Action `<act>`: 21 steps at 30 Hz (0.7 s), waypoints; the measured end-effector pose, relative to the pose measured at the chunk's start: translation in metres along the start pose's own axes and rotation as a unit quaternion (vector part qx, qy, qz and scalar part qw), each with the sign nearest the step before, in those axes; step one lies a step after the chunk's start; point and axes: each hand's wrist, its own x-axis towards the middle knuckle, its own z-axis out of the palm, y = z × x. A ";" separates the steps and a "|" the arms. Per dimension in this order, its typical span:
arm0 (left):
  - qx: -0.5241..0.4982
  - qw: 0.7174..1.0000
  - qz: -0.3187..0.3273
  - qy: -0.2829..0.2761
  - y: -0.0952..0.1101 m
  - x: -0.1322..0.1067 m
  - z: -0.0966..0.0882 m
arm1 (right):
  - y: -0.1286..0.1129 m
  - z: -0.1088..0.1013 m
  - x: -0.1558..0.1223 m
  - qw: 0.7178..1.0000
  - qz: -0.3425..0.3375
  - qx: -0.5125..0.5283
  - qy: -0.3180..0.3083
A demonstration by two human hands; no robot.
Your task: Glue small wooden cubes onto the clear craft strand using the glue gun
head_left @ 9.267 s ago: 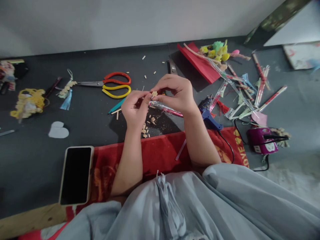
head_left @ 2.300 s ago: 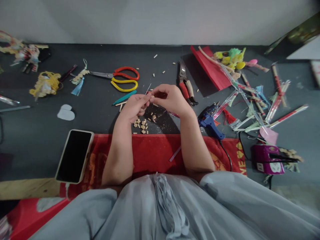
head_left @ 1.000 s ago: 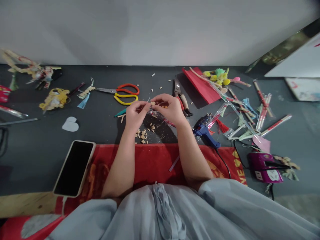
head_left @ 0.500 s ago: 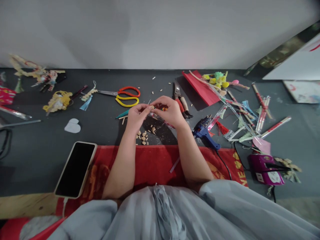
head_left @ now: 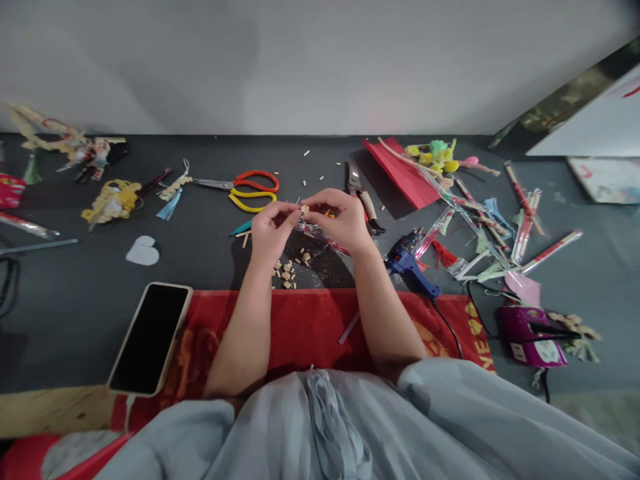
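Between my two hands is a small pale wooden piece (head_left: 305, 210), knobbly and too small to make out well. My left hand (head_left: 273, 227) pinches it from the left with thumb and fingertips. From the other side my right hand (head_left: 340, 217) closes its thumb and forefinger on it. Below them, a heap of little cut wooden bits (head_left: 287, 272) lies on the dark table. Clear plastic wrapping with red and orange colours (head_left: 330, 243) shows partly under my right hand.
Orange-and-yellow scissors (head_left: 254, 191) lie to the left, pruning shears (head_left: 364, 197) beyond my right hand. A blue glue gun (head_left: 411, 263) with a cord rests on the right, near wrapped sticks and tassels. A phone (head_left: 150, 340) lies partly on the red cloth (head_left: 310, 327).
My fingertips have parted slightly, so the small wooden piece between them shows more clearly. The camera view has shifted a little. Other things lie as before.
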 end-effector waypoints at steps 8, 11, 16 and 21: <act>0.017 0.994 0.103 0.028 0.005 -0.001 0.001 | 0.000 0.003 0.000 1.000 -0.022 0.015 0.010; 0.029 0.989 0.141 0.037 0.004 -0.001 0.002 | -0.001 0.003 -0.001 0.998 -0.056 -0.020 0.020; 0.036 0.983 0.173 0.048 0.004 -0.002 0.001 | -0.003 0.006 -0.002 0.995 -0.090 -0.025 0.039; 0.047 0.978 0.196 0.051 0.003 -0.002 0.001 | -0.002 0.006 -0.002 0.991 -0.124 -0.019 0.044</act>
